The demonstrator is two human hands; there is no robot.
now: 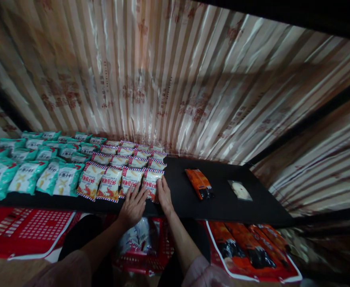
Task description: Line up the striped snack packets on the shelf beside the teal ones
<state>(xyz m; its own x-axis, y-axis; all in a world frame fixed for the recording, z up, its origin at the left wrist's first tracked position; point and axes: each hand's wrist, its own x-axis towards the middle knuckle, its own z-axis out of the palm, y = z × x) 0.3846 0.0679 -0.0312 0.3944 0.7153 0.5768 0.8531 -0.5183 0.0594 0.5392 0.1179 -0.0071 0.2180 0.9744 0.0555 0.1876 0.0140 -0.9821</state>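
Note:
My left hand (133, 207) lies with fingers stretched over the lower front of a red, white and yellow snack packet (130, 177). Its fingertips reach onto the lower left side of the rightmost front packet (152, 175). Against the right edge of that same packet rests my right hand (164, 196), fingers straight and pointing away from me. Both packets lean on others behind them in neat rows. To their left stand two more front packets of the same kind, one of them this packet (109, 183). The undersides of my fingers are hidden.
Teal snack packets (67, 179) fill the left of the black shelf (177, 201). Farther right lie an orange packet (199, 183) and a clear packet with pale contents (240, 190). Red baskets (43, 227) stand below; one at right holds orange packets (252, 245). Striped sheeting (151, 79) hangs behind.

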